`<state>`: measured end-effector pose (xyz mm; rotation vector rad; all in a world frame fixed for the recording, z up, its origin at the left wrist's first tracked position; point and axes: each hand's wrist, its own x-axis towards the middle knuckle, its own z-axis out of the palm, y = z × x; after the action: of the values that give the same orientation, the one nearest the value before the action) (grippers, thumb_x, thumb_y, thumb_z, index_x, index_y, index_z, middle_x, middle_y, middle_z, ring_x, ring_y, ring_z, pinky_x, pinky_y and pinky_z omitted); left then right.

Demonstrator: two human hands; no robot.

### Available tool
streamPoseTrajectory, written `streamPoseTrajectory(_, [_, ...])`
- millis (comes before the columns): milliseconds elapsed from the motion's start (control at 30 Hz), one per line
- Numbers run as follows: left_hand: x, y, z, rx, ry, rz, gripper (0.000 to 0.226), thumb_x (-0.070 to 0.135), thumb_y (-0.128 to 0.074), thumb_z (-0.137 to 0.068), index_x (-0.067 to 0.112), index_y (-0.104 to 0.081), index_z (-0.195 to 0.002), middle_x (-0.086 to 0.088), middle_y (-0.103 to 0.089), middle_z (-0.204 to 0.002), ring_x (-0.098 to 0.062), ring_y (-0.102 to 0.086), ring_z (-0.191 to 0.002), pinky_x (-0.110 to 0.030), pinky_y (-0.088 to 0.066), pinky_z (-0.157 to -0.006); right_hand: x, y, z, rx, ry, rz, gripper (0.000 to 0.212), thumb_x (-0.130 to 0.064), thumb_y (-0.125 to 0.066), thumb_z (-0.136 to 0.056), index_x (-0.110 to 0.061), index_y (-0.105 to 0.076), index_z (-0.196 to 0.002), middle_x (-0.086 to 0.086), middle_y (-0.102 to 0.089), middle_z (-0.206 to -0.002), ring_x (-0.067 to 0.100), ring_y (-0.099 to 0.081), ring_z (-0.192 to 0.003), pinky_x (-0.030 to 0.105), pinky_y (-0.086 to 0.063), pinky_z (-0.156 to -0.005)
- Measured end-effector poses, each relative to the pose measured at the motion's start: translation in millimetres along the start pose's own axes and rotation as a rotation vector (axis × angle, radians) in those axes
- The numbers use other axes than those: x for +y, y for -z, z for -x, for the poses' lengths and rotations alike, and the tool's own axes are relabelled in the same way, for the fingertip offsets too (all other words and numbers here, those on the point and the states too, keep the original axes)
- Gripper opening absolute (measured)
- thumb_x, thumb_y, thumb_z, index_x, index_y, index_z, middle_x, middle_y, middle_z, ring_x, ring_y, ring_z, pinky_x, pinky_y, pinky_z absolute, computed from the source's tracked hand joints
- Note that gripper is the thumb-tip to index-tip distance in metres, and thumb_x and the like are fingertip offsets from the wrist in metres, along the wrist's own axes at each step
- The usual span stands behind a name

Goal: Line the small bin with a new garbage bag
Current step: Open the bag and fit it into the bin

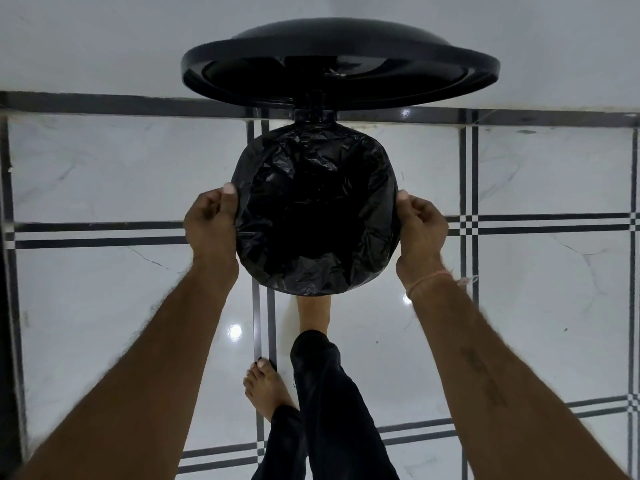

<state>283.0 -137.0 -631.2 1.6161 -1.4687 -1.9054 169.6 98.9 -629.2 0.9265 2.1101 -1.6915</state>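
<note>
A small round bin stands on the floor below me, seen from straight above. A black garbage bag (pixel 311 168) covers its opening and folds over the rim all around. The bin's black lid (pixel 341 64) stands raised at the far side, on its hinge (pixel 314 114). My left hand (pixel 211 223) pinches the bag's edge at the left rim. At the right rim my right hand (pixel 420 226) grips the bag's edge. One of my bare feet (pixel 313 315) reaches under the bin's near side; the bin hides what it touches.
The floor is glossy white marble tile (pixel 519 323) with dark double stripes. A white wall (pixel 104 46) rises just behind the bin. My other bare foot (pixel 266 389) and black trouser legs (pixel 329 410) are near the bottom centre. A dark edge (pixel 5 341) runs along the far left.
</note>
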Motion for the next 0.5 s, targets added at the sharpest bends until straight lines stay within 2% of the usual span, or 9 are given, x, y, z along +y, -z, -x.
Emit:
streamPoseTrajectory(67, [2.9,-1.4,-6.2,-0.012,0.003,-0.019,0.023,0.025,-0.071,-0.098,0.017,-0.063,-0.078,0.004,-0.064,-0.074,-0.001,-0.061,-0.06,-0.019,-0.053,-0.06,-5.7,-2.0,-7.1,-0.043,-0.008,0.015,0.025,-0.019,-0.073,-0.096,-0.011,-0.063,-0.074,0.004,-0.066,-0.073,0.009,-0.06,-0.059,0.022,-0.054,-0.06])
streamPoseTrajectory(133, [1.4,-0.9,-10.6,0.0,0.048,0.0,0.031,0.025,-0.07,-0.098,0.017,-0.059,-0.07,0.006,-0.06,-0.066,-0.001,-0.056,-0.053,-0.016,-0.048,-0.052,-10.3,-3.9,-12.8,-0.043,-0.042,0.058,0.034,-0.017,-0.071,-0.098,-0.013,-0.057,-0.067,0.001,-0.058,-0.065,0.006,-0.052,-0.05,0.02,-0.049,-0.052])
streamPoseTrajectory(167, [0.4,-0.2,-12.5,0.007,0.084,0.018,0.034,0.027,-0.069,-0.099,0.017,-0.058,-0.068,0.008,-0.059,-0.062,-0.002,-0.053,-0.05,-0.015,-0.046,-0.049,-12.0,-3.9,-16.2,-0.044,-0.061,0.081,0.035,-0.019,-0.07,-0.099,-0.013,-0.057,-0.067,0.0,-0.057,-0.065,0.007,-0.051,-0.051,0.021,-0.048,-0.052])
streamPoseTrajectory(333, [5.2,0.7,-21.3,0.021,0.239,-0.019,0.036,0.033,-0.069,-0.099,0.02,-0.062,-0.066,0.01,-0.062,-0.056,-0.003,-0.056,-0.047,-0.016,-0.046,-0.045,-28.4,-9.0,-32.3,-0.11,-0.165,0.195,0.024,-0.025,-0.067,-0.102,-0.007,-0.065,-0.086,0.001,-0.058,-0.073,0.015,-0.053,-0.066,0.029,-0.052,-0.063])
streamPoseTrajectory(400, [8.0,1.5,-20.1,-0.005,0.264,-0.026,0.034,0.036,-0.066,-0.1,0.023,-0.066,-0.069,0.01,-0.063,-0.062,-0.005,-0.057,-0.055,-0.019,-0.048,-0.05,-35.4,-9.5,-32.3,-0.127,-0.202,0.219,0.021,-0.023,-0.065,-0.102,-0.01,-0.066,-0.086,0.0,-0.059,-0.074,0.016,-0.053,-0.067,0.028,-0.048,-0.057])
streamPoseTrajectory(500, [17.6,0.7,-18.4,-0.077,0.197,-0.03,0.033,0.047,-0.059,-0.102,0.024,-0.073,-0.082,0.014,-0.065,-0.064,0.0,-0.056,-0.047,-0.015,-0.043,-0.046,-46.9,-16.8,-28.7,-0.176,-0.147,0.153,0.024,-0.029,-0.065,-0.103,-0.008,-0.07,-0.093,-0.004,-0.065,-0.072,0.009,-0.064,-0.061,0.017,-0.051,-0.045])
